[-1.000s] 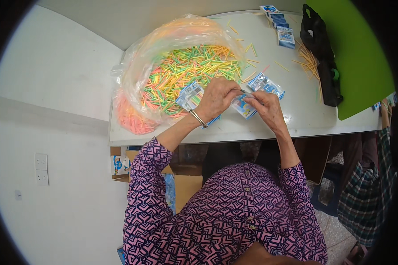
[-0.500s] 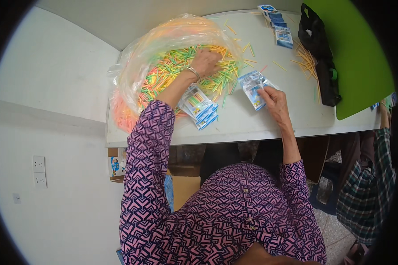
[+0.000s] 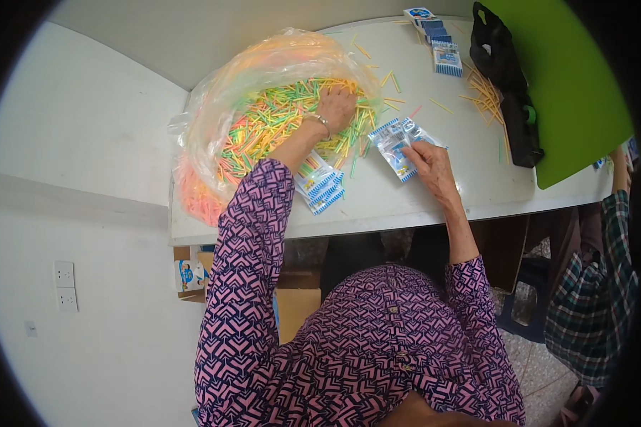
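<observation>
A large clear plastic bag point(image 3: 224, 107) lies open on the table, filled with thin yellow, green, orange and pink sticks point(image 3: 263, 121). My left hand point(image 3: 337, 108), with a bracelet at the wrist, is down among the sticks at the bag's right side. Its fingers curl into them and the fingertips are hidden. My right hand point(image 3: 432, 169) pinches small blue-and-white packets point(image 3: 394, 148) above the table, right of the bag. Under my left forearm, a fanned stack of similar packets point(image 3: 323, 191) rests near the table's front edge, with coloured sticks showing in the top one.
Packet stacks point(image 3: 447, 58) stand at the back right. Loose orange sticks point(image 3: 486, 98) lie beside a black object point(image 3: 523, 128) along a green divider point(image 3: 577, 92). Beyond it, another person's plaid sleeve point(image 3: 617, 235) shows. A cardboard box point(image 3: 298, 309) sits below the table.
My left hand has shifted slightly within the sticks, its fingers now lower among them. My right hand and its packets have moved a little left in view, and the packets have spread apart.
</observation>
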The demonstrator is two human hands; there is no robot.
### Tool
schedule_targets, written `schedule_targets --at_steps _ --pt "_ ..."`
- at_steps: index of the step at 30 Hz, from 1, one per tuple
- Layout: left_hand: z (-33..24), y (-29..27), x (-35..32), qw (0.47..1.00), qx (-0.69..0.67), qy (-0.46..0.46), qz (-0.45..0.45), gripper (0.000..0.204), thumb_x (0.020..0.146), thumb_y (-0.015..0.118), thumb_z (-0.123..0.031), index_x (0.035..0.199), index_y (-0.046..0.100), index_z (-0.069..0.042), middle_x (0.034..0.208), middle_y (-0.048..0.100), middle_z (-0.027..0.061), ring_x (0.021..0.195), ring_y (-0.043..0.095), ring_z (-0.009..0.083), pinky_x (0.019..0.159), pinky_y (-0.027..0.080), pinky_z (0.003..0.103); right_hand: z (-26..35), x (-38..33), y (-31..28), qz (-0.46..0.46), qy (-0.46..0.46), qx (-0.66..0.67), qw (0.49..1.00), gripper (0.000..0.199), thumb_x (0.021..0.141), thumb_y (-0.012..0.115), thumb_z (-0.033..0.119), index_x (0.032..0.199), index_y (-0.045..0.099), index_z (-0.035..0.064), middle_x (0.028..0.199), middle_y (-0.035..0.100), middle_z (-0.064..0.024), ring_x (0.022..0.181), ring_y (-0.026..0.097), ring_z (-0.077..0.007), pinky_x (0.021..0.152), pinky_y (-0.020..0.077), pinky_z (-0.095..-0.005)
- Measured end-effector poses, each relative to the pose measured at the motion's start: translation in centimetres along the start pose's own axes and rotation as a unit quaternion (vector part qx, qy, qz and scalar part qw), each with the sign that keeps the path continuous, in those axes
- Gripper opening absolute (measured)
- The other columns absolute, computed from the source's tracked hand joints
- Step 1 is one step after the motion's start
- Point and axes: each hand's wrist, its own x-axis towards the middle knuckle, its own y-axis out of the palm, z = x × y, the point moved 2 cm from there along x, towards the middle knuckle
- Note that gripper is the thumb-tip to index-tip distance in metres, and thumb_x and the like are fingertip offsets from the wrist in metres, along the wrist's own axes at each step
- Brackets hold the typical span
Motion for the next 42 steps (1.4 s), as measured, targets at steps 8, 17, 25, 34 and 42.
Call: schedule_targets --at_steps 8,17,25,34,42 --pt "2.9 -3.3 -2.9 0.867 -0.424 -0.224 -0.138 0.018 0.081 0.044 -0.01 0.095 0.051 -0.001 0.088 0.063 0.0208 0.087 0.058 0.0343 0.076 0.043 0.041 -0.3 0.1 -0.2 0.004 0.019 0.002 1.0 0.031 0.085 0.061 0.018 0.066 0.05 -0.0032 0.053 0.033 -0.0004 0.053 0.03 -0.0075 0.046 0.0258 -0.0281" --pt "4.2 -4.6 -5.1 0.929 -0.234 -0.255 -0.13 0.018 0.081 0.044 -0.01 0.091 0.046 0.005 0.073 0.063 0.0225 0.068 0.061 0.0378 0.065 0.048 0.046 3.4 2.0 1.7 -0.048 0.053 0.144 0.987 0.03 0.087 0.058 0.019 0.065 0.053 -0.0005 0.056 0.041 0.003 0.056 0.034 -0.0051 0.049 0.0288 -0.0245" --pt "5.5 -6.0 -5.8 0.65 -0.673 -0.337 -0.1 0.016 0.087 0.047 -0.01 0.096 0.049 0.003 0.075 0.062 0.0134 0.07 0.063 0.0262 0.067 0.052 0.037 4.8 2.5 4.7 -0.054 0.104 0.345 0.931 0.025 0.089 0.057 0.022 0.074 0.06 0.0012 0.066 0.052 0.0063 0.06 0.04 -0.0017 0.052 0.0307 -0.0199" --pt "-2.3 -7.9 -3.5 0.218 -0.927 -0.282 -0.113 0.018 0.087 0.056 -0.004 0.1 0.051 0.007 0.099 0.058 0.0217 0.095 0.06 0.0295 0.083 0.052 0.038 4.7 7.0 11.0 -0.13 0.144 0.691 0.696 0.014 0.092 0.055 0.016 0.097 0.057 0.0027 0.087 0.062 -0.0035 0.075 0.056 -0.0103 0.074 0.0453 -0.0268" --pt "-4.8 -7.4 -3.1 0.262 -0.872 -0.296 -0.287 0.019 0.082 0.058 0.004 0.099 0.051 0.008 0.094 0.06 0.0142 0.089 0.061 0.023 0.081 0.052 0.033 4.9 7.9 12.1 -0.211 0.167 0.693 0.669 0.013 0.093 0.052 0.012 0.098 0.056 0.0008 0.091 0.06 -0.0061 0.085 0.056 -0.0126 0.077 0.0454 -0.0275"
